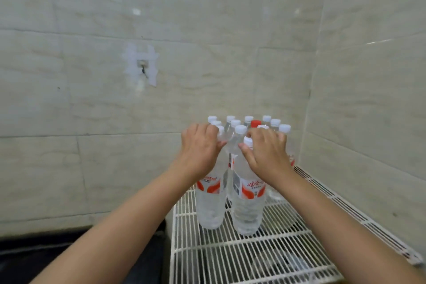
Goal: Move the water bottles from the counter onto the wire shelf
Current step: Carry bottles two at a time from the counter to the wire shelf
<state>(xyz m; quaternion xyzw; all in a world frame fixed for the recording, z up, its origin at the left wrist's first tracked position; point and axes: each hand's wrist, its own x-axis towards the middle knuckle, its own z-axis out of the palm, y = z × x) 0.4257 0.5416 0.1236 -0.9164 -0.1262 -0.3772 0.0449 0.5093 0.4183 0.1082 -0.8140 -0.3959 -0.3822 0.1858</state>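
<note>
Several clear water bottles with white caps and red-and-white labels stand upright in a cluster on the white wire shelf (242,260). My left hand (200,145) grips the neck of the front left bottle (210,203), its cap hidden under my fingers. My right hand (267,150) grips the neck of the front right bottle (247,210), whose white cap shows beside my thumb. Both bottles rest with their bases on the shelf. One bottle with a red cap (255,123) stands among the rear ones.
Tiled walls close in behind and to the right of the shelf. A metal hook (143,68) sticks out of the back wall. A dark counter surface (69,251) lies to the lower left. The shelf's front wires are bare.
</note>
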